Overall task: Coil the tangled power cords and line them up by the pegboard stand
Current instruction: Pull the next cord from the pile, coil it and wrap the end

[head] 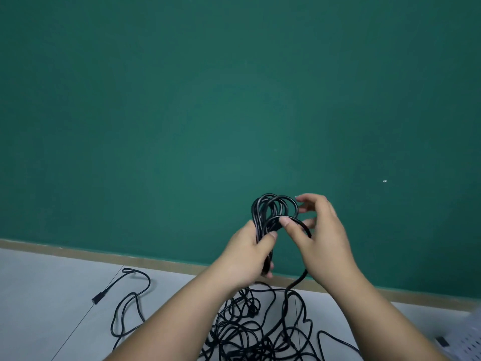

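so I've got the left hand [250, 252] with fingers clamped round the half-made coil [273, 207] up by the green wall [182, 100] so loops can't spill, right hand [317, 230] pinching the next loop [295, 222] onto it, remaining cords [260, 332] heaped tangled on the floor [52, 295]

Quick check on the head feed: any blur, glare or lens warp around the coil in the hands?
Head view: light soft and even, green wall darker toward the corners; faint sheen on the coil gripped by the left hand; right hand fingertips slightly motion-blurred; baseboard runs tilted, likely wide-lens warp; pegboard at the lower right corner is soft.
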Available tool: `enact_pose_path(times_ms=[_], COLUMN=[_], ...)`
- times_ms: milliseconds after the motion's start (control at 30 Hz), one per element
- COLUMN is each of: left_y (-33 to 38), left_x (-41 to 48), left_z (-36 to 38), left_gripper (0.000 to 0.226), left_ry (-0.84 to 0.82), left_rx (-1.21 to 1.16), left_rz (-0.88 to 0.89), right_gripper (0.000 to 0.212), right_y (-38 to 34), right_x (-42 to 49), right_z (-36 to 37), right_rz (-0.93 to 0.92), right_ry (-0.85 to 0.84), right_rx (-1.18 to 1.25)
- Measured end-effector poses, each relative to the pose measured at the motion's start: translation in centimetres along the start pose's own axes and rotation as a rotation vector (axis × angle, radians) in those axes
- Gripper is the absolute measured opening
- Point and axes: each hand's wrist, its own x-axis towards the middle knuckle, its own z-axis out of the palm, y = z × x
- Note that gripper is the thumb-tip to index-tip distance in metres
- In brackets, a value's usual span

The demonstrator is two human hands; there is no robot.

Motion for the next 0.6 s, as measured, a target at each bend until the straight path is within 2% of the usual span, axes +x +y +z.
enact_pose_path(times_ms=[33,133,200,300,400,500,600], left_y=[0.2,0.2,0.0,-0.4,-0.3,-0.1,0.0], left_x=[0.1,0.6,0.8,0.9,0.5,-0.1,-0.6], left_z=[-0.2,-0.7,-0.9,-1.1,-0.7,0.4,1.3], left_gripper=[0.012,0.015,0.013,0.006,0.007,0.007,0.003], left_ry=[0.045,0.168,0.237,0.272,0.18,0.058,-0.06], left_rx=[-0.022,-0.106,-0.084,0.116,0.244,0.19,0.021], left_rz=[-0.008,-0.042,-0.03,0.064,0.144,0.171,0.141], right_gripper=[0.032,0.004,0.018,0.011,0.007,0.007,0.011], right_y=[0.2,0.7,0.4,-1.0,-1.6,-1.4,-1.4], right_x=[0.0,-0.2,-0.3,0.3,1.1,1.0,0.9], right_z=[0.2,0.6,0.4,-0.4,-1.1,-1.3,-1.3], right_rz=[0.066,0.165,0.168,0.142,0.115,0.115,0.082], right_ry=[-0.052,-0.242,-0.277,-0.067,0.132,0.203,0.276], right_rx=[0.049,0.071,0.076,0.208,0.316,0.339,0.209])
